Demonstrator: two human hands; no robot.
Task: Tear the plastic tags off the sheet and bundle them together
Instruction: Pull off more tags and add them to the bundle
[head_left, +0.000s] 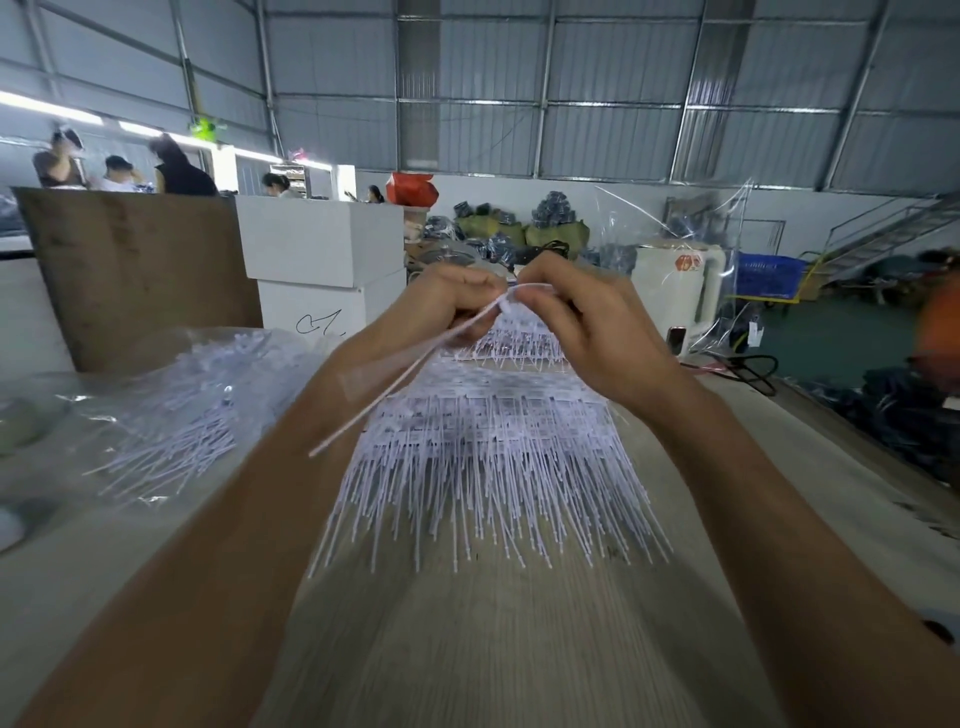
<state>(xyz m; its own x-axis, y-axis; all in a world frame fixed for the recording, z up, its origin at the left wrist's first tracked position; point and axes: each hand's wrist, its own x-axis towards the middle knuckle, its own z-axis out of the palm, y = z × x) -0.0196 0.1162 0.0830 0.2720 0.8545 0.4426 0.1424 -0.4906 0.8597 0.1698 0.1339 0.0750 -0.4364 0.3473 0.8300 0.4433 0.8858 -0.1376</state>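
Above the far end of the table (519, 649), both hands meet over the stock of plastic tags. Left hand (441, 306): fingers curled, pinching the head end of a thin gathered bundle of tags (415, 364), whose tails slant down and to the left across the left forearm. Right hand (582, 332): fingers curled, thumb and forefinger pinching the same white head end just beside the left fingertips; the exact contact point is small and partly hidden. Below the hands, the sheets of tags (493, 415) lie flat on the table in overlapping rows, heads away from the viewer and thin tails fanned toward the viewer. To the left, a clear plastic bag (197, 395) holds loose tags, well apart from the sheets.

Step in hand, as judged: a small strip or group of tags is being separated or squared up at its heads, midway between tearing and bundling; most of the stock looks unprocessed, so the task seems at an early stage.

Next move, as judged: it calls for a firm hold by one hand at the heads while the other draws more tags from the sheets, keeping heads aligned so the tails do not splay or tangle.
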